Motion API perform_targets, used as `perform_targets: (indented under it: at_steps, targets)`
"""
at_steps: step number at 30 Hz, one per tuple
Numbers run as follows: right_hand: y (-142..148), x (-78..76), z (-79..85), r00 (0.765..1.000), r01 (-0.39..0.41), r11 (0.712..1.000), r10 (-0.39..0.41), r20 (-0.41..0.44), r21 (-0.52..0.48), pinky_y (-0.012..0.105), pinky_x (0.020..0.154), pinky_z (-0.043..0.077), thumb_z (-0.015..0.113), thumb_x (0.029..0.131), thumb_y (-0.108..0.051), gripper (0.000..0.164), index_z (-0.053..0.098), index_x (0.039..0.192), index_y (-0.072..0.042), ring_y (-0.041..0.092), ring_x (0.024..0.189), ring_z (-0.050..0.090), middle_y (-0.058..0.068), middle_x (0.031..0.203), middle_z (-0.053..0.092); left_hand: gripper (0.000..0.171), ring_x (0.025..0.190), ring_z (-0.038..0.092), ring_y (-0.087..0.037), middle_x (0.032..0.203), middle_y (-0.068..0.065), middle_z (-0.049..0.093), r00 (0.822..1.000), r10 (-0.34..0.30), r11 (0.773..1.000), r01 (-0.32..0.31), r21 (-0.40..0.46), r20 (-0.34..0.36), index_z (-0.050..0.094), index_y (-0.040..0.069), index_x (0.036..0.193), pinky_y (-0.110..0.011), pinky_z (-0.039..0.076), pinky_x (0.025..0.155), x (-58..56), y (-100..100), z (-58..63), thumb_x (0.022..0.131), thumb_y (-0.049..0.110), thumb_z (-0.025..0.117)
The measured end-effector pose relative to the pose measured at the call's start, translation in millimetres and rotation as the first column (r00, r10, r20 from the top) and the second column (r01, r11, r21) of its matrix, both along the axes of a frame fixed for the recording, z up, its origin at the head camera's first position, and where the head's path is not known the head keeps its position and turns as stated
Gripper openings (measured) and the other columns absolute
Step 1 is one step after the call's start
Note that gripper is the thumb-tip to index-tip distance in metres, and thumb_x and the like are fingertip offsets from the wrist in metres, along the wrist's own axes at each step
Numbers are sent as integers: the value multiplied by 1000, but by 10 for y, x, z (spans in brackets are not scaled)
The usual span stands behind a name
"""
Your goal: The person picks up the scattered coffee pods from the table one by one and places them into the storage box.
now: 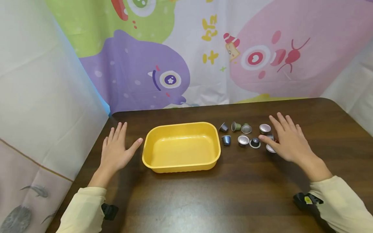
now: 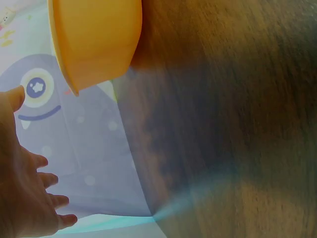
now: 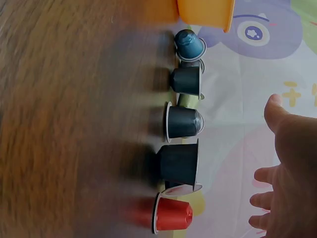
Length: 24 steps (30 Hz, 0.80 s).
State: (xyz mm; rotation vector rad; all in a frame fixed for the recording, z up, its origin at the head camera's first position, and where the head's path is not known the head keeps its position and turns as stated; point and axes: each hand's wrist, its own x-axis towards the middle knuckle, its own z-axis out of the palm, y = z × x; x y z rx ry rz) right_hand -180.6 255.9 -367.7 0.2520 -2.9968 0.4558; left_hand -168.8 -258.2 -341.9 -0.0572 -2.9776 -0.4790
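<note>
A yellow rectangular tub (image 1: 182, 166) stands on the table with nothing in it. Left of it my left hand (image 1: 115, 153) hovers with fingers spread, its thumb near the tub's rim but apart. Several coffee capsules lie to the tub's right, among them a blue capsule (image 1: 226, 140), a green capsule (image 1: 236, 126) and a dark capsule (image 1: 254, 142). My right hand (image 1: 288, 140) is held above the rightmost capsules, fingers straight, holding nothing, and partly hides them in the head view. A red capsule (image 3: 173, 214) shows beside the dark ones in the right wrist view.
The dark wooden table (image 1: 186, 200) reaches back to a curtain (image 1: 209, 84) printed with cartoon figures. Pale cloth (image 1: 43, 81) hangs along the left side. A black wrist device (image 1: 109, 212) sits at the left sleeve, another (image 1: 306, 199) at the right.
</note>
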Motion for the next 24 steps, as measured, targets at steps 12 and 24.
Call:
perform_targets:
  at_steps: [12,24]
  targets:
    - [57,16,6,999,-32,999,32,-19,10,71,106,20,52,90,-60,89,24,150,-1,53,142,16,30,155,19,86,143,19,-49,159,-22,17,1000,-1,999,0,53,9,13,10,154,-69,16,111,-21,-5,-20,93,63,41]
    - [105,40,-33,996,-66,998,64,-59,-23,65,111,20,64,86,-51,86,32,145,4,53,140,19,32,153,22,77,138,35,-44,153,-22,33,993,-22,977,-4,214,116,23,10,151,-62,32,108,-80,-22,-28,95,59,42]
